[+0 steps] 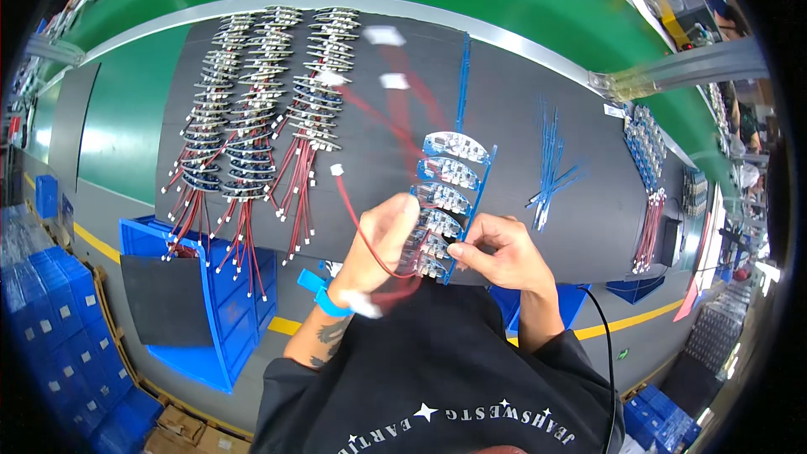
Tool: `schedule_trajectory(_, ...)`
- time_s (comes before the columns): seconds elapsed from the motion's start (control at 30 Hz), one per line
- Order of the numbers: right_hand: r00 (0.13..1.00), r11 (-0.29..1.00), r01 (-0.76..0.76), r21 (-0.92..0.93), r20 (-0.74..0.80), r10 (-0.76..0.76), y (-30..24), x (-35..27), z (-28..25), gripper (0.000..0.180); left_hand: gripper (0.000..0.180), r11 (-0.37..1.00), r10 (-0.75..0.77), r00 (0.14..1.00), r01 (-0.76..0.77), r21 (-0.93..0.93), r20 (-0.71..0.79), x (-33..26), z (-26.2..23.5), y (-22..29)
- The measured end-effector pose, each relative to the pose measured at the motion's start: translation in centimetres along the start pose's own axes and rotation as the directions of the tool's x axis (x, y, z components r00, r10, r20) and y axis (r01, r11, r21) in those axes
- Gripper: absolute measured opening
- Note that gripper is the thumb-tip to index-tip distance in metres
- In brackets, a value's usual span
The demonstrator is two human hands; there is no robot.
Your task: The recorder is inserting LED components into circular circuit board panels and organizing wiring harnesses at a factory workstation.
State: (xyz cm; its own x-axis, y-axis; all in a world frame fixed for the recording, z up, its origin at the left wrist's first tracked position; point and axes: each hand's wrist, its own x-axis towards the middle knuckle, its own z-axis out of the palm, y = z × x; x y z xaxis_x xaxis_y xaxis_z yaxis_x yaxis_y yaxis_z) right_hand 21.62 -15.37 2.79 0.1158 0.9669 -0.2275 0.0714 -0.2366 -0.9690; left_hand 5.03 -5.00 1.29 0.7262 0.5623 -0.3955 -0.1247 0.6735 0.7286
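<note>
The blue circuit-board panel (450, 193) stands at the table's (580, 227) near edge, long axis running away from the person. The right hand (500, 252) pinches its lowest board; the left hand (382, 240) is closed on a red lead (353, 214). White labels (385, 36) lie toward the far edge.

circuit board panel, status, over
Both hands on blue circuit board panel: left hand grips lower boards and red wire, right hand pinches edge. Nothing blocking.

The hands (445, 248) hide the circuit board panel's (450, 176) lowest boards; the moving red wires (395, 76) blur.
</note>
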Motion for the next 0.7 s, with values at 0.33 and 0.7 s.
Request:
schedule_trajectory(0.33,0.946,0.969,0.141,-0.202,0.316,-0.072,-1.2,0.6,1.5,0.026,0.029,0.982,0.165,0.982,-0.173,-0.079,-0.094,1.5,0.2,-2.0)
schedule_trajectory(0.7,0.873,0.970,0.207,-0.126,0.471,-0.125,0.1,1.5,1.2,0.026,0.030,0.967,-0.077,0.997,0.068,-0.246,-0.027,2.0,-0.2,-1.3)
